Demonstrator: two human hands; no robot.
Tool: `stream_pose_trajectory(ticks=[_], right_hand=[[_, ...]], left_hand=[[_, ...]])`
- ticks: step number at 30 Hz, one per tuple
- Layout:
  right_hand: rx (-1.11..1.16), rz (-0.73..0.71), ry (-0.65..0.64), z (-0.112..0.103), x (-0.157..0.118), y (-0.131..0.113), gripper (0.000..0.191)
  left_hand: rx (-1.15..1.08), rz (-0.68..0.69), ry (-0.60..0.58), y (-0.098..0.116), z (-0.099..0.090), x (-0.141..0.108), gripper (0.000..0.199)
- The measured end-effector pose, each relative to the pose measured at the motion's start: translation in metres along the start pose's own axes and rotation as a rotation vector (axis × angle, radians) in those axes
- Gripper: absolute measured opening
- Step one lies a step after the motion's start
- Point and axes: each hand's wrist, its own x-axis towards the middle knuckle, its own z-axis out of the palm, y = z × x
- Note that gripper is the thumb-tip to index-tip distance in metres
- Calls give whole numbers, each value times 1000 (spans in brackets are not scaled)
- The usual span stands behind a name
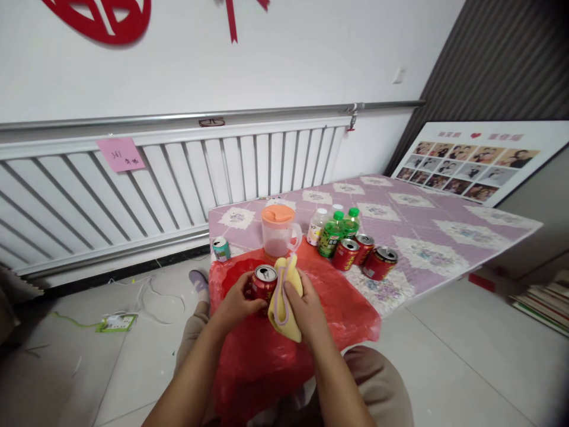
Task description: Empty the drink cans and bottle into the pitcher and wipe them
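Note:
My left hand (240, 302) is wrapped round a red drink can (263, 281), whose opened silver top faces up. In my right hand (306, 302) is a folded yellow cloth (287, 317) with a pale purple edge, held right beside the can. Whether cloth and can touch is hard to make out. Both are held above a red plastic sheet (338, 320) spread over the table's near end. Just behind the can stands a clear pitcher (274, 237) with an orange lid.
To the right stand several bottles with green (329, 237) or white caps (316, 226) and three red cans (345, 256). A teal can (221, 249) sits at the table's left edge. A photo board (471, 160) leans behind the patterned tablecloth (422, 231); a power strip (116, 322) lies on the floor.

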Motion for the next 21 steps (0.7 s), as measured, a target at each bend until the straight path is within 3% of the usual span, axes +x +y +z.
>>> stream_pose_trajectory(ticks=[5, 9, 15, 21], right_hand=[[-158, -221, 65, 7, -3, -1, 50], [-103, -148, 42, 11, -5, 13, 51], [1, 13, -23, 13, -7, 29, 51], [-61, -57, 44, 13, -6, 27, 52]], left_hand=[[17, 1, 93, 2, 8, -2, 60], [-79, 0, 164, 7, 7, -2, 61], [-53, -13, 303, 10, 6, 0, 56], [88, -26, 376, 11, 14, -1, 63]])
